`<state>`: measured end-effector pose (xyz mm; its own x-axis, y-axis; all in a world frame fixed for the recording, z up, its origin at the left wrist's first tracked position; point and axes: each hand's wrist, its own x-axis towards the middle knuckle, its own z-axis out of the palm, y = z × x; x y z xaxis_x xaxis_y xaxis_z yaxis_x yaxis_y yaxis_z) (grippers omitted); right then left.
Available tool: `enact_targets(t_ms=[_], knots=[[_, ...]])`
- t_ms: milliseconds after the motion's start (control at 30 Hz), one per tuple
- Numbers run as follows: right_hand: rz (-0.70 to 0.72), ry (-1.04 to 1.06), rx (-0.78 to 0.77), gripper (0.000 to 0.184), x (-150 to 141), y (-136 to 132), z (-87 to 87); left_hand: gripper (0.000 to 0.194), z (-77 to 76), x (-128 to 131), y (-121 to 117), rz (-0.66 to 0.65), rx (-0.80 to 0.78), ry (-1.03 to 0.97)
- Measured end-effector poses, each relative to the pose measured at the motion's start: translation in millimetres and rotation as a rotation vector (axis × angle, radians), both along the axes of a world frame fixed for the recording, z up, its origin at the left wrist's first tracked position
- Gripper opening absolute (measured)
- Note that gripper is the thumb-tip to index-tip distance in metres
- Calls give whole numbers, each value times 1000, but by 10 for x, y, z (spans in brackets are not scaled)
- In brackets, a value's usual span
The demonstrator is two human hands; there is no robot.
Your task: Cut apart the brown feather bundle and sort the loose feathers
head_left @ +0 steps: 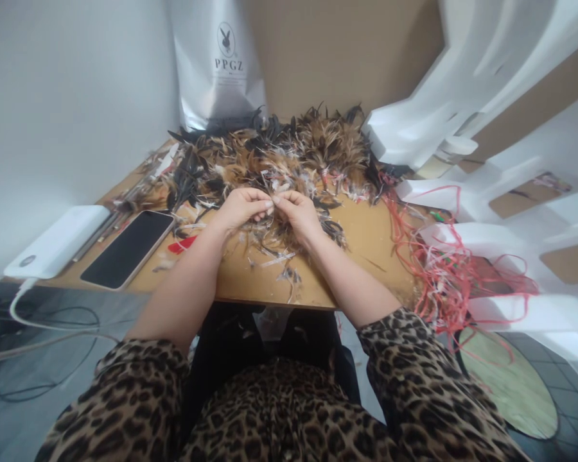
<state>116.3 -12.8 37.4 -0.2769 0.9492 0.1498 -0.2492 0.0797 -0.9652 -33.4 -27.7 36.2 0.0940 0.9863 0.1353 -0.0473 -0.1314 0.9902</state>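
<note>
Small feather piece (272,201): sits where the fingertips of both hands meet; blur and small size leave its identity uncertain.
Left hand (245,208): thumb and forefinger closed in a fine pinch on the piece; other fingers curled.
Right hand (297,213): matching pinch from the opposite side; presumably two-sided so that a slight item can be controlled precisely.
Loose feathers (289,276): scattered beneath and on the body side of both hands.
Feather pile (330,144): directly beyond both hands, brown and black; likely banked there for short reach.
Red scrap (182,244): left of the left hand, beside the forearm.
Phone (128,250): farther left of the left hand, screen up and dark, apparently outside the working area.
White device (58,240): left of the phone, cabled.
Pink strands (446,276): tangled, well right of the right hand, seemingly kept apart from the feathers.
Silver bag (216,64): upright beyond the pile.
Table (366,237): supports the feathers below the hands.
</note>
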Motion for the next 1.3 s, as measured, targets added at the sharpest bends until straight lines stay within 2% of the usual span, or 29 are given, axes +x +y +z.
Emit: enact_targets(t_ms=[300,433,633,733,833,900,967,1033,1133,1300], knots=[[-3,56,12,36,9,41,15,28,29,-80,-13,-92,-148,-131],[-2,78,10,37,-6,34,7,27,12,-72,-12,-132,-196,-104],[-37,-33,60,34,-5,40,-23,24,3,-72,-6,-100,-206,-102],[-65,-241,277,23,64,69,-15,24,50,-146,9,-15,-161,-249],[-31,-638,632,13,143,57,12,22,100,-233,31,70,-120,-437],[34,-938,810,14,167,19,22,22,118,-268,43,98,-132,-509],[96,-1176,915,17,162,-24,20,21,121,-283,51,109,-149,-536],[124,-1294,969,19,146,-49,15,20,114,-290,57,102,-159,-549],[93,-1216,923,20,152,-37,37,20,101,-317,67,93,-149,-596],[94,-771,627,12,281,25,158,18,80,-395,97,134,-119,-673]])
